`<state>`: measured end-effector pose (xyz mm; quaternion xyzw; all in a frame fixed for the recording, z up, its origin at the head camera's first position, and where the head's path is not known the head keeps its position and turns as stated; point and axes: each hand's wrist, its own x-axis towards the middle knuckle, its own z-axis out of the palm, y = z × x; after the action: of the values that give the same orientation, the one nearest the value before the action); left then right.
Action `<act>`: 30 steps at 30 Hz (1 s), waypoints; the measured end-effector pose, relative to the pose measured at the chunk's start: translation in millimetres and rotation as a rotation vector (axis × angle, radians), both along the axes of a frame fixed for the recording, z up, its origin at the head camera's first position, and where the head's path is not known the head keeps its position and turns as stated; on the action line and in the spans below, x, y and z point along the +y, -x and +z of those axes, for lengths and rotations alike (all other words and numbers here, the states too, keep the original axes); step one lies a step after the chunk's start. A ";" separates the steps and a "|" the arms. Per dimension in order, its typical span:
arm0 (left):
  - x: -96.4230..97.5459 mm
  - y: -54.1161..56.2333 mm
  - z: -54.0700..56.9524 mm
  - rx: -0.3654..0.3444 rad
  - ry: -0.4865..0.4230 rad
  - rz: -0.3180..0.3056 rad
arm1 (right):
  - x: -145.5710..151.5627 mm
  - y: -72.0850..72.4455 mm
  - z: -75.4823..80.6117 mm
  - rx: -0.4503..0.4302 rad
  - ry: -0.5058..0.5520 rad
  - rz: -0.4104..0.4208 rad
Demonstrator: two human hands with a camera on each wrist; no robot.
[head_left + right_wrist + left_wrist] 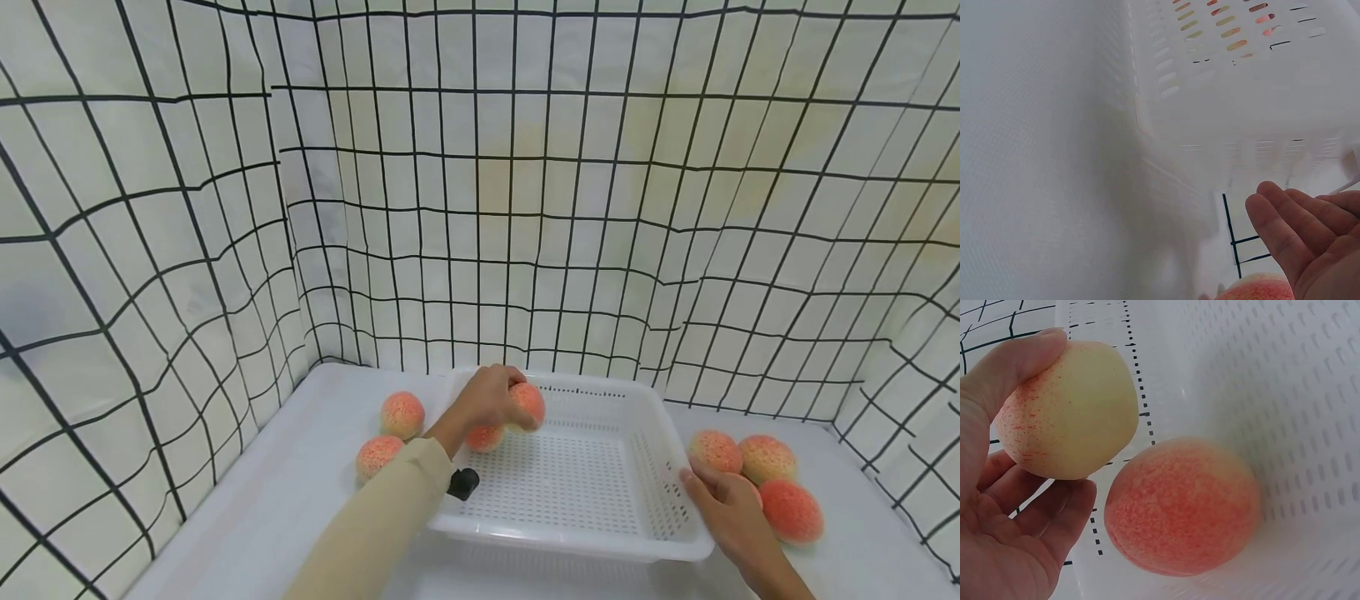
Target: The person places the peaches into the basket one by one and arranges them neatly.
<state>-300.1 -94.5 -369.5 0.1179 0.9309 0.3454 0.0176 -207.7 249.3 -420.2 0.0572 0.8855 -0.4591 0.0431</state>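
Pink peaches (402, 415), two, are seen on the bench (255, 517). One peach (530, 404) is gripped by the left hand (489, 398) over the basket (562, 546), near another peach (483, 439) inside. Right hand (733, 515) is placed at the basket's right wall, fingers extended, contact uncertain; alongside, further peaches (767, 460) are grouped.

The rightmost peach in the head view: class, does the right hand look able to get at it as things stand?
Probably yes: the right hand appears to hold nothing and is close beside the rightmost peach, outside the basket, so no wall seems in the way, though neighbouring peaches crowd it.
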 end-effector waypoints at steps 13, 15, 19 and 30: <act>4.4 0.7 -7.6 -0.012 0.003 -0.017 | 0.5 0.3 1.2 -0.002 -0.006 0.002; 5.4 0.9 -8.3 -0.011 0.017 -0.019 | 0.5 -0.3 1.7 0.000 -0.006 0.002; 7.3 1.6 -10.2 -0.020 0.050 -0.020 | 0.6 -0.6 1.9 -0.003 -0.005 0.004; 14.0 1.0 -18.7 -0.019 0.104 -0.036 | -1.4 -0.2 1.1 -0.008 0.009 0.005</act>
<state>-301.1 -80.5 -388.2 0.1302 0.9451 0.2972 0.0386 -207.5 247.9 -419.1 0.0567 0.8835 -0.4626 0.0478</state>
